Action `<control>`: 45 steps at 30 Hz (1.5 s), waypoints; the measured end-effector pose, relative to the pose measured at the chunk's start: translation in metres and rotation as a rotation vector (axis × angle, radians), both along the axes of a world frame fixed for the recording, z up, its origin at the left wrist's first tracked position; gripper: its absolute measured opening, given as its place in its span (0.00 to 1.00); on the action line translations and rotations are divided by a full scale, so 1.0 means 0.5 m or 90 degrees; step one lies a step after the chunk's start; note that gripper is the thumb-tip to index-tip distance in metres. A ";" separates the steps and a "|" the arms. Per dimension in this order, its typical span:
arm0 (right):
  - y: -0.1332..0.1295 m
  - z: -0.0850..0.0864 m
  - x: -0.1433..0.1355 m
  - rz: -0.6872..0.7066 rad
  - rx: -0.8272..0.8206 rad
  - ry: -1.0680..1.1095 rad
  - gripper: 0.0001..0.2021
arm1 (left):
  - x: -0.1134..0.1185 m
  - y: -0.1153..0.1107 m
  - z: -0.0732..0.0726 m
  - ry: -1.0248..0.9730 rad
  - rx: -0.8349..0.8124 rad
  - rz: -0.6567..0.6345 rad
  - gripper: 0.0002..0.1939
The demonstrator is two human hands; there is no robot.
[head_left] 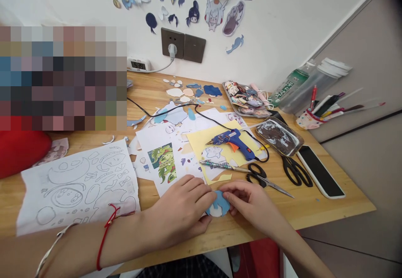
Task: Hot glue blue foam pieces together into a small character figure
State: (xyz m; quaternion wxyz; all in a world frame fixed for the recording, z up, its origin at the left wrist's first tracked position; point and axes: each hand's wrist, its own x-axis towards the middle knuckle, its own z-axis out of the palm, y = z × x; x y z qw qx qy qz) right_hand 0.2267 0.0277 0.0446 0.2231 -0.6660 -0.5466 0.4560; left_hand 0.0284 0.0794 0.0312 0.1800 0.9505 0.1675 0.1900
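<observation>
A small rounded blue-and-white paper cutout (pixel 219 206) is low over the table's front edge, between my two hands. My left hand (pixel 185 204) grips its left side, with the fingers curled and partly covering it. On its right edge, my right hand (pixel 248 202) pinches it between thumb and fingers. Just beyond the hands lie a patterned pen (pixel 220 166) and small black-handled scissors (pixel 266 181). Past them a blue glue gun (pixel 234 141) rests on a yellow sheet (pixel 194 140). Left of my hands is a paper sheet with outlined shapes (pixel 84 177).
At right are larger scissors (pixel 295 171), a phone (pixel 322 172), a smeared tray (pixel 279 136) and a pen cup (pixel 307 120). A tray of cutouts (pixel 246 98) and a bottle (pixel 292 83) stand behind. A black cord (pixel 176 107) crosses the papers. Someone's red sleeve (pixel 23 152) is at left.
</observation>
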 end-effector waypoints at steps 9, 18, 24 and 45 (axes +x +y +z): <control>0.000 0.005 -0.003 0.012 0.046 -0.036 0.07 | -0.012 0.005 0.010 0.011 -0.098 -0.006 0.07; -0.007 0.003 -0.006 0.003 0.070 -0.044 0.08 | -0.015 0.013 0.000 -0.030 -0.105 -0.011 0.05; -0.017 -0.008 -0.011 -0.014 0.108 -0.061 0.07 | -0.016 0.010 -0.009 -0.054 -0.001 -0.025 0.07; -0.021 0.002 -0.021 0.037 0.133 -0.136 0.09 | -0.017 0.011 0.006 -0.043 0.040 -0.091 0.08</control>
